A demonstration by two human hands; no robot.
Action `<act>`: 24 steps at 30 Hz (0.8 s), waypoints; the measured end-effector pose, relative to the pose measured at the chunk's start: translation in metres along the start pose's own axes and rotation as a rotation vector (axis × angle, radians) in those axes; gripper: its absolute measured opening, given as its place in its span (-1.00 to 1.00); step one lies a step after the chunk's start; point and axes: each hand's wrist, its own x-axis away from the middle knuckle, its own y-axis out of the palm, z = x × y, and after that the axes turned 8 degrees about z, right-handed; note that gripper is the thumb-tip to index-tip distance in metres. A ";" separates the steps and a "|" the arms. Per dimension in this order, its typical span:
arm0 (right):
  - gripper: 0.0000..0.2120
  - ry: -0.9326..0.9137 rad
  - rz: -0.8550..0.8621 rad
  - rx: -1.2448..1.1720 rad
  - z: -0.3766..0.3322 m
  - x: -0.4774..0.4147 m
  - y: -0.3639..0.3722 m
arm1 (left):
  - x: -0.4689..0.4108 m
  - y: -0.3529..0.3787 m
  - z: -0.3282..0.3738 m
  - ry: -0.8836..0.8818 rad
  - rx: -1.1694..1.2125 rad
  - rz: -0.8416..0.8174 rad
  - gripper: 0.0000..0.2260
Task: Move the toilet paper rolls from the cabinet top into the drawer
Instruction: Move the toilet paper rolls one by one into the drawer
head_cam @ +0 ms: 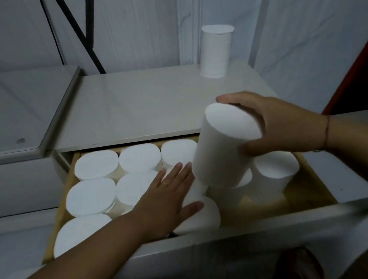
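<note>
Holding a roll over the open drawer

Gripping one toilet paper roll (223, 147), the right hand (280, 122) is carrying it tilted above the right part of the drawer (308, 181), at about 3 o'clock from the centre of the view. Its fingers are curling over the far side of the roll and its thumb is pressing the near side, so the hand is clamped on it. A red cord (326, 131) is circling that wrist.

The left hand (164, 199) is reaching in from 7 o'clock and lying flat on the tops of the stored rolls (94, 165), fingers straight and close together, thumb spread toward 3 o'clock. A ring (165, 183) is showing on one finger.

The stored rolls are standing on end in rows, filling the drawer's left and middle; two more are sitting directly beneath the held roll. Bare wood is showing at the drawer's 5 o'clock corner.

On the cabinet top (135, 103), a last roll (214, 52) is standing upright at 1 o'clock, well apart from both hands.
</note>
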 end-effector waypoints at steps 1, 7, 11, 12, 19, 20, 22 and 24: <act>-0.16 -0.012 -0.032 -0.006 0.000 0.011 -0.001 | 0.001 0.002 0.002 0.014 -0.027 -0.003 -0.35; -0.11 -0.024 -0.168 0.013 0.010 0.057 -0.002 | 0.003 0.006 0.005 0.054 -0.125 -0.015 -0.28; -0.08 0.008 -0.166 -0.017 0.016 0.068 -0.001 | 0.005 0.008 0.006 0.058 -0.138 -0.009 -0.29; -0.08 0.011 -0.169 -0.020 0.017 0.069 -0.002 | 0.005 0.008 0.006 0.059 -0.135 -0.008 -0.29; -0.11 -0.015 -0.207 0.004 0.018 0.071 -0.003 | 0.005 0.009 0.005 0.067 -0.133 -0.002 -0.27; -0.11 -0.015 -0.214 0.002 0.018 0.071 -0.003 | 0.005 0.009 0.006 0.067 -0.133 -0.003 -0.27; -0.12 -0.018 -0.227 0.002 0.018 0.068 -0.001 | 0.006 0.009 0.006 0.068 -0.130 -0.001 -0.28; -0.13 -0.021 -0.246 0.000 0.016 0.066 0.007 | 0.007 0.009 0.006 0.066 -0.126 0.000 -0.29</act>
